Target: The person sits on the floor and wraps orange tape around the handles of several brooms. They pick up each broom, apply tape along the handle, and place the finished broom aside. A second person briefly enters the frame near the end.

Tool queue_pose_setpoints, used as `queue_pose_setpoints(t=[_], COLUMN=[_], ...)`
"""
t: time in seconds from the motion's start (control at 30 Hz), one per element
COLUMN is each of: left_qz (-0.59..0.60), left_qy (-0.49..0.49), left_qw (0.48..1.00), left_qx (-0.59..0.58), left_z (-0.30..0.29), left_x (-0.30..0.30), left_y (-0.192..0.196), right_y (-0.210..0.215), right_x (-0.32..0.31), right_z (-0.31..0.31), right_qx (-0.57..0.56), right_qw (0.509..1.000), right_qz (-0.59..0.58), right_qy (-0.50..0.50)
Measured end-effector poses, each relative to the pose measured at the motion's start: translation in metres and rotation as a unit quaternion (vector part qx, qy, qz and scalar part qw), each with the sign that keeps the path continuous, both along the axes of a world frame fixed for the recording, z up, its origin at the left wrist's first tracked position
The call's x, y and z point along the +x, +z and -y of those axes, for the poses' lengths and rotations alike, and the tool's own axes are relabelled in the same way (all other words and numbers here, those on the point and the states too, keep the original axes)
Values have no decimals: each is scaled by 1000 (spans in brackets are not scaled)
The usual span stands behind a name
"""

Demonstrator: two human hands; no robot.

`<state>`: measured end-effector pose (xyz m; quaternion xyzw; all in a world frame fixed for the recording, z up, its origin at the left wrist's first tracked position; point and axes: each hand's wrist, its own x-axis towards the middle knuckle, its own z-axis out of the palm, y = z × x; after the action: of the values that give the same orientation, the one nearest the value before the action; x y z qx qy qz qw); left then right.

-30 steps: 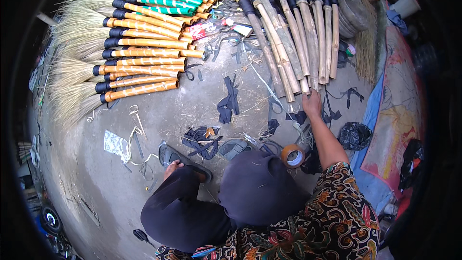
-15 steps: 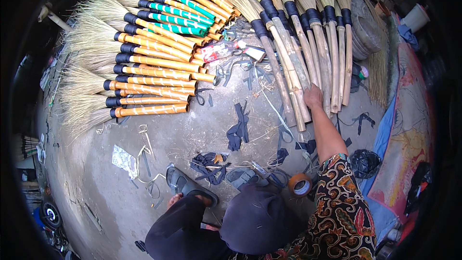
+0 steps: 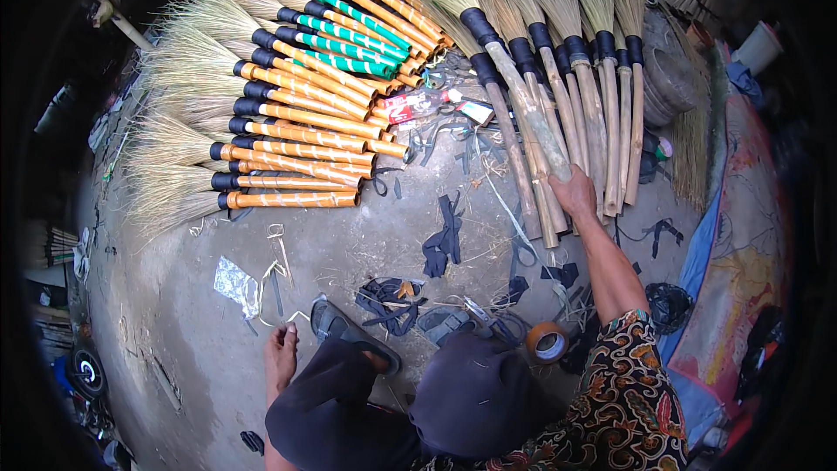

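My right hand [image 3: 574,194] reaches forward and closes around the near end of a plain cane broom handle [image 3: 547,135]. That broom lies in a row of plain-handled grass brooms with black bands [image 3: 602,96], at the top right of the concrete floor. My left hand is out of sight behind my dark cap [image 3: 478,397] and dark-clad knee [image 3: 336,406]. My bare foot [image 3: 281,351] rests on the floor at the lower left.
Orange-wrapped brooms [image 3: 296,166] and green-wrapped ones [image 3: 349,35] fan out at the left. Black strips [image 3: 445,240], a sandal [image 3: 349,331], a brown tape roll [image 3: 547,344], a foil scrap [image 3: 235,283] and a red-white packet [image 3: 418,105] litter the floor. A patterned mat [image 3: 741,253] lies right.
The view has drifted, so the brooms sit lower and further right in the picture. My right hand stays at the ends of the plain handles.
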<state>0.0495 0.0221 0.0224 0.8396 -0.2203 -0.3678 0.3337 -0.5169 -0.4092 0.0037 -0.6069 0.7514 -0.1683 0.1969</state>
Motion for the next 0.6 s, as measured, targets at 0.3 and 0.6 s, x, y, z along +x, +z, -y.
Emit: queue_pose_setpoints(t=[0.3, 0.6], left_qz=[609, 479], left_qy=[-342, -482], left_qw=[693, 726], left_qx=[-180, 106], left_z=[161, 146], left_x=[-63, -49], left_y=[217, 208], right_y=[61, 102], right_x=[-18, 2], right_z=[-155, -155], right_qx=[-117, -291], right_qw=[977, 899], right_qz=[-20, -95], right_qy=[178, 314])
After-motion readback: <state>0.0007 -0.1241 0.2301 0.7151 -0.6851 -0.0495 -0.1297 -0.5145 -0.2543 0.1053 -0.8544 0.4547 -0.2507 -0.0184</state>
